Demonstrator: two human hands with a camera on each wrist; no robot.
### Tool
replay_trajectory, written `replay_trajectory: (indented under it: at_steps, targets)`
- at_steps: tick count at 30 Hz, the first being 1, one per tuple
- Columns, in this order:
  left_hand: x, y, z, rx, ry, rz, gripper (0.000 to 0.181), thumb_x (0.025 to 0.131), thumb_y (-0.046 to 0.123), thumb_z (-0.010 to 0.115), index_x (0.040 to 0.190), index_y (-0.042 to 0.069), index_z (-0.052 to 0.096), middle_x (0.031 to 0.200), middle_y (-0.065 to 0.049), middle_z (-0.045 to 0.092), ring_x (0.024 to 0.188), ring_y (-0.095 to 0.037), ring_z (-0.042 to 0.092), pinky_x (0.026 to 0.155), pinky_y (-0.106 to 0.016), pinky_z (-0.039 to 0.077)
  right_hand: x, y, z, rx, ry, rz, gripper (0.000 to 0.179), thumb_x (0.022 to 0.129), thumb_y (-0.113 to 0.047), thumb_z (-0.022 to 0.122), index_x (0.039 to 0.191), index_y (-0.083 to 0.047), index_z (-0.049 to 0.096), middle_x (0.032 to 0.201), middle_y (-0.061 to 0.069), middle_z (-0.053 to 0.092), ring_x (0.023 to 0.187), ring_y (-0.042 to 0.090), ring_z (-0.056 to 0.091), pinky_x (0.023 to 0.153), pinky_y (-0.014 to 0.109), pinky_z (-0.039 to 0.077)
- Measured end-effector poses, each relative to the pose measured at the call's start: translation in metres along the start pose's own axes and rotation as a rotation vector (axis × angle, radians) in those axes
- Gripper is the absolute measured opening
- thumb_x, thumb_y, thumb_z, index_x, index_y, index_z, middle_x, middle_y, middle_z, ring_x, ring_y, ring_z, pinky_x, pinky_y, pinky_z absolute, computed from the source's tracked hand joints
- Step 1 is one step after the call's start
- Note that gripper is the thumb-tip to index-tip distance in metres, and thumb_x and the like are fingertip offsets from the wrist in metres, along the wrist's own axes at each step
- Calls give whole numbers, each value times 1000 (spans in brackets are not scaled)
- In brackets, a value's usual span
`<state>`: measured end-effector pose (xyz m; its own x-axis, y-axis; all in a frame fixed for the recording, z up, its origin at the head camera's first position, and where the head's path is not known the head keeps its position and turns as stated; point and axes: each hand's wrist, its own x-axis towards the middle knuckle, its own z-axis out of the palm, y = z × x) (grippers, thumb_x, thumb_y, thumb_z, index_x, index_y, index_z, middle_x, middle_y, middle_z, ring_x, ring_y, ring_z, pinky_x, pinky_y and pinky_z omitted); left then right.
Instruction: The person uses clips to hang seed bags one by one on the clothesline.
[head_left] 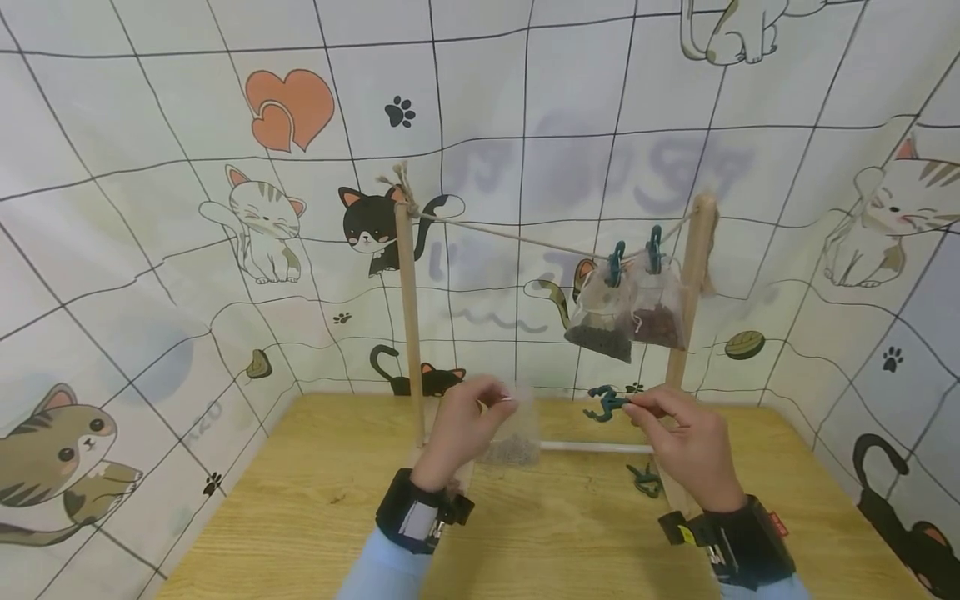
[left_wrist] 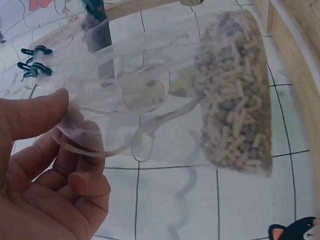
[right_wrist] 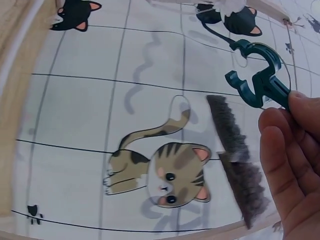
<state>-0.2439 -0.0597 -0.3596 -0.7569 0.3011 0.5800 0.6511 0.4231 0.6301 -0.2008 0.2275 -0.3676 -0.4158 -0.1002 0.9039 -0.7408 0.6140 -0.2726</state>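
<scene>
Head view, lower centre: your left hand pinches the top of a translucent bag of pellets between thumb and fingers. To its right, your right hand pinches a green clip. Another clip lies at lower right on the table. At centre right, a dark-filled bag and a reddish-filled bag hang clipped to a cord.
</scene>
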Motion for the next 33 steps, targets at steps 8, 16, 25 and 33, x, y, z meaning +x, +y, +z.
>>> replay_trajectory:
  at_steps: [8,16,25,33]
  targets:
    - [37,18,-8,-60,11,66,6,96,9,72,98,3,70,88,-6,69,82,-17,61,71,-24,46,55,-11,-12,3,40,-56,26,68,19,82,89,2,78,76,10,73,74,-5,61,74,7,45]
    - [74,28,-15,-88,93,73,9,96,10,74,100,2,75,91,-9,74,83,-20,63,71,-25,42,112,-18,-18,-73,68,-145,12,81,6,80,91,2,78,74,13,73,63,2,52,62,15,34]
    - [105,40,-19,-87,138,25,14,95,12,76,103,1,79,90,-11,75,81,-23,66,74,-27,46,163,-22,-18,-170,36,-214,6,84,8,78,89,6,76,78,17,74,62,25,64,66,11,39]
    - [123,47,-20,-66,144,35,16,96,13,74,105,0,78,95,-14,76,85,-25,68,76,-28,49,186,-22,-14,-190,-45,-150,5,87,5,78,92,6,76,77,18,72,64,27,62,90,26,42]
